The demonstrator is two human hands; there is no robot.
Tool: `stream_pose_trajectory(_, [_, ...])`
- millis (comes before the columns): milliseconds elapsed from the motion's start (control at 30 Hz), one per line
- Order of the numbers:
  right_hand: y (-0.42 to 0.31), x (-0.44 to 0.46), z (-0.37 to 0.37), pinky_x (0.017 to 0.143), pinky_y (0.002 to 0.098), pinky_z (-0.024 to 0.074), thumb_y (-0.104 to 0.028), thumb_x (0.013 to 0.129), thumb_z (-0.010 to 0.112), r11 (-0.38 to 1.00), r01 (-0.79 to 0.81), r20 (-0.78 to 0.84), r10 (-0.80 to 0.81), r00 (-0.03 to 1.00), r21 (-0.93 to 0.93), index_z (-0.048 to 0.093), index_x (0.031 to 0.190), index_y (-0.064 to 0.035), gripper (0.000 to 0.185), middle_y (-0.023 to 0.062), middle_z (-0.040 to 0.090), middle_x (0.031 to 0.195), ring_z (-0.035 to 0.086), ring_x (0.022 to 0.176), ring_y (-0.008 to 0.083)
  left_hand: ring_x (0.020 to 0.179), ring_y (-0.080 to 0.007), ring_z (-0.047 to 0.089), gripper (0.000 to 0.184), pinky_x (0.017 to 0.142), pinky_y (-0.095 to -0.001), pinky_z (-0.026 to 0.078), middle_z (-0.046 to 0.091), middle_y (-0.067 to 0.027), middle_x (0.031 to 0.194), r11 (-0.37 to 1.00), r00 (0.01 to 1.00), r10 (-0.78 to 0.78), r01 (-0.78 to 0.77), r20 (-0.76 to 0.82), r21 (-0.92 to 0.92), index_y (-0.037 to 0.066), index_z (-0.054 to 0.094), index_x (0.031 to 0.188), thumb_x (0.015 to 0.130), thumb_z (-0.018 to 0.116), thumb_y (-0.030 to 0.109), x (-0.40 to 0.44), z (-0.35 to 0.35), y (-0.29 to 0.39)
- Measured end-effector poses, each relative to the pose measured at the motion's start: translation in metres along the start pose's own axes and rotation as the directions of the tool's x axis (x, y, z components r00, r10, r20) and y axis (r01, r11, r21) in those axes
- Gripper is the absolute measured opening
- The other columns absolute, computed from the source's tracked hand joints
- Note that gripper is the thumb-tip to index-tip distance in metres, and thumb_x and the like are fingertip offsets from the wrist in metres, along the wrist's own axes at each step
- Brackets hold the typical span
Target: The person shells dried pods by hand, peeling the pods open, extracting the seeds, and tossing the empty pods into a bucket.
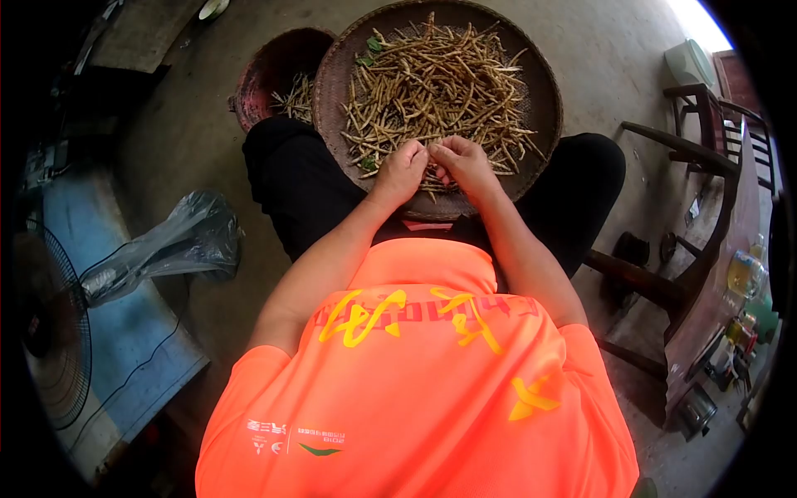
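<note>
A wide round woven tray (330, 100) lies across my lap, heaped with dry, yellow-brown bean pods (436, 83). A few green leaves (374, 46) rest among them. Over the near part of the heap, my left hand (403, 170) and my right hand (462, 166) meet at the fingertips. Both are closed in a pinch on what looks like a bean pod, mostly covered by the fingers.
A reddish bucket (253, 83) with stalks or pods inside stands left of the tray. A plastic bag (187, 241) and a fan (54, 324) are on the left. Wooden chairs (706, 124) and a table (714, 290) with bottles stand on the right.
</note>
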State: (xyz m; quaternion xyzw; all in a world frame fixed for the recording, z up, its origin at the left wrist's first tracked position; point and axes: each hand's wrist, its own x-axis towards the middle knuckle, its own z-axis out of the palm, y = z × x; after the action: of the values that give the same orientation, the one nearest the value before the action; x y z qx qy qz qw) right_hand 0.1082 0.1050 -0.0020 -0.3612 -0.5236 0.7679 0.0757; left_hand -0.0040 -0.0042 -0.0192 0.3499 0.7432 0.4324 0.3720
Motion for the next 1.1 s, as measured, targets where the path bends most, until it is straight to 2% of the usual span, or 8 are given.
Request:
stream_pose_trajectory(67, [-0.001,-0.001,0.001,0.047,0.0192,0.0424,-0.017,0.088,0.058,0.999,0.007,0.025,-0.008,1.0,0.044,0.058,0.09,-0.0006,0.017,0.0018,0.059,0.072,0.052,0.055,0.0068,0.058,-0.0074,0.046,0.02,0.053,-0.0238,0.04,0.051,0.0006,0.067,0.999,0.999,0.037,-0.036,-0.013,0.035,0.006,0.051,0.084,0.094,0.045,0.021,0.001,0.0,-0.004])
stream_pose_trajectory(133, [-0.001,-0.001,0.004,0.047,0.0199,0.0434,-0.015,0.088,0.057,0.999,0.009,0.022,-0.01,1.0,0.049,0.058,0.089,0.0002,0.016,0.0019,0.058,0.07,0.053,0.054,0.0072,0.06,-0.0077,0.046,0.021,0.054,-0.0247,0.04,0.051,0.0002,0.068,0.987,0.998,-0.058,0.06,0.021,-0.147,0.005,0.051,0.082,0.094,0.046,0.021,0.0,-0.001,-0.002])
stream_pose_trajectory(300, [0.006,0.001,0.003,0.045,0.0216,0.0447,-0.012,0.086,0.054,1.0,-0.023,0.016,0.023,1.0,0.002,0.056,0.089,0.0006,0.013,0.0028,0.057,0.067,0.055,0.053,0.0083,0.061,-0.0068,0.044,0.023,0.055,-0.0245,0.038,0.049,0.0012,0.067,0.997,0.999,0.042,-0.043,-0.008,-0.061,0.005,0.05,0.08,0.093,0.047,0.024,-0.003,0.002,0.001])
stream_pose_trajectory(400, [0.01,0.001,0.004,0.043,0.0228,0.0441,-0.012,0.086,0.052,0.987,0.024,-0.031,-0.029,0.999,-0.158,0.055,0.09,-0.0004,0.012,0.0037,0.057,0.066,0.053,0.051,0.0084,0.062,-0.0063,0.041,0.025,0.055,-0.0244,0.037,0.046,0.0027,0.067,0.997,0.997,0.08,-0.08,0.013,0.004,0.006,0.049,0.078,0.093,0.047,0.026,-0.005,0.0,0.008])
stream_pose_trajectory(567, [0.002,0.0,0.002,0.039,0.0215,0.0394,-0.015,0.089,0.051,0.999,-0.034,-0.149,0.036,0.988,0.02,0.056,0.097,-0.001,0.017,0.0031,0.058,0.072,0.049,0.047,0.0072,0.061,-0.0059,0.035,0.027,0.054,-0.0241,0.034,0.039,0.0047,0.066,0.991,0.999,0.038,-0.038,0.0,-0.126,0.007,0.046,0.076,0.093,0.048,0.027,0.001,-0.001,-0.004])
stream_pose_trajectory(767, [0.004,0.0,0.0,0.042,0.0186,0.0381,-0.021,0.088,0.059,0.984,-0.05,-0.04,0.058,0.998,0.168,0.058,0.093,-0.004,0.017,0.0004,0.057,0.074,0.047,0.05,0.005,0.061,-0.0049,0.034,0.027,0.054,-0.0231,0.033,0.038,0.0056,0.066,0.98,0.999,0.041,-0.047,-0.035,-0.191,0.008,0.046,0.076,0.093,0.049,0.028,0.001,0.001,-0.006])
stream_pose_trajectory(1033, [0.002,-0.001,-0.003,0.045,0.0195,0.0422,-0.019,0.086,0.062,0.997,-0.013,-0.025,0.015,1.0,0.08,0.059,0.089,-0.0009,0.018,0.0008,0.059,0.072,0.052,0.054,0.0058,0.06,-0.0069,0.048,0.02,0.055,-0.0242,0.041,0.053,0.0018,0.066,0.998,0.998,-0.054,0.055,-0.015,0.02,0.005,0.054,0.083,0.092,0.051,0.022,-0.006,0.0,0.02])
stream_pose_trajectory(1100, [0.0,-0.002,-0.002,0.045,0.0188,0.0421,-0.018,0.087,0.061,1.0,-0.003,-0.021,0.003,1.0,0.022,0.059,0.089,-0.0015,0.017,0.0007,0.059,0.072,0.052,0.053,0.0056,0.061,-0.0078,0.05,0.02,0.055,-0.0246,0.041,0.054,0.0009,0.067,0.998,1.0,-0.002,0.004,-0.029,0.061,0.005,0.054,0.084,0.092,0.05,0.022,-0.006,0.0,0.016])
